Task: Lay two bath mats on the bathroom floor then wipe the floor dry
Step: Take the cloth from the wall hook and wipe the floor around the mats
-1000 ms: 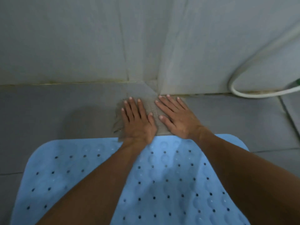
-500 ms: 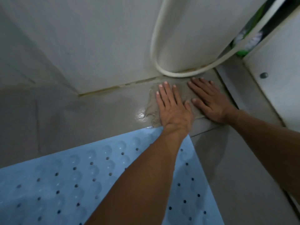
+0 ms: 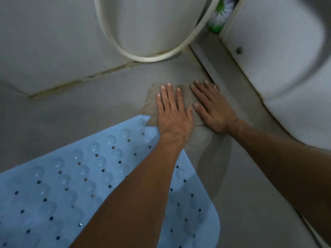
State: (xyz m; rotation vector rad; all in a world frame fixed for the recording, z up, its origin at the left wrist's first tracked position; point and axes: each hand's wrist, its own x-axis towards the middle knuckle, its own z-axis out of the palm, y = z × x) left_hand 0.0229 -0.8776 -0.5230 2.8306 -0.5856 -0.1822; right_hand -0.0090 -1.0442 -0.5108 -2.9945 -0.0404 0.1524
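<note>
A grey-brown cloth (image 3: 151, 102) lies flat on the grey tiled floor (image 3: 100, 108), just beyond the far corner of a light blue bath mat (image 3: 59, 190) with round holes and suction bumps. My left hand (image 3: 172, 114) presses on the cloth with straight, spread fingers. Beside it, my right hand (image 3: 212, 108) also lies flat on the cloth's right part, fingers straight. Only one mat is in view; my left forearm crosses it. The cloth's near edge touches the mat's corner.
A white hose (image 3: 143, 57) loops down the wall to the floor behind the cloth. A white door or panel (image 3: 279, 56) with a screw stands at the right above a grey sill (image 3: 220, 63). A green and white brush (image 3: 219, 14) sits in the far gap.
Both hands have slid the cloth along the floor from the wall corner toward the right, then back from the hose toward the mat's corner. The view has swung right.
</note>
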